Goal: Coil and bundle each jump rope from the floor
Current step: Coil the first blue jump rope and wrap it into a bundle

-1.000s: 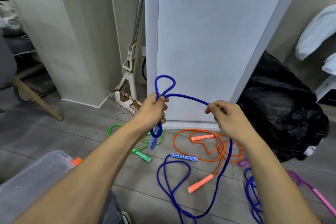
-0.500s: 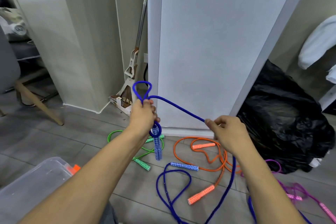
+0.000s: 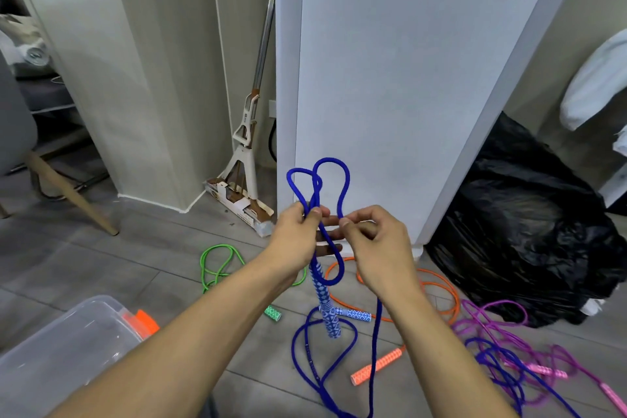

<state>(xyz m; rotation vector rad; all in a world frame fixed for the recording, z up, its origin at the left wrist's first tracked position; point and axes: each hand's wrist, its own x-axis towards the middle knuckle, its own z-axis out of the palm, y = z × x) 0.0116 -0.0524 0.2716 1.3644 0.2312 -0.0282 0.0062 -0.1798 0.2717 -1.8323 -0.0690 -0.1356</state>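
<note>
Loop formation on dark blue round-cord jump rope (image 3: pixel 346 180)

The left hand (image 3: pixel 295 237) and the right hand (image 3: pixel 376 248) are now sitting close together at chest height, fingertips almost meeting. Half a second ago they were holding well apart, with a straight run of cord stretching between them. That run is now standing up as a second loop beside the first, so two loops are rising above the hands where one was showing.

The left hand is pinching the gathered base of the loops between thumb and fingers. The right hand is pinching the right leg of the newer loop between thumb and forefinger.

The blue-and-white patterned handle (image 3: pixel 324 299) is hanging straight down just below the left hand. From the right hand the cord is dropping to the grey plank floor (image 3: pixel 135 265), where the remaining length is lying in loose curves between the forearms, near the second blue patterned handle (image 3: pixel 353 314).

A bright green cord rope (image 3: pixel 217 258), an orange cord rope (image 3: pixel 441 285) and a purple cord rope (image 3: pixel 492 305) are lying loose on the floor beyond and to the right.
</note>
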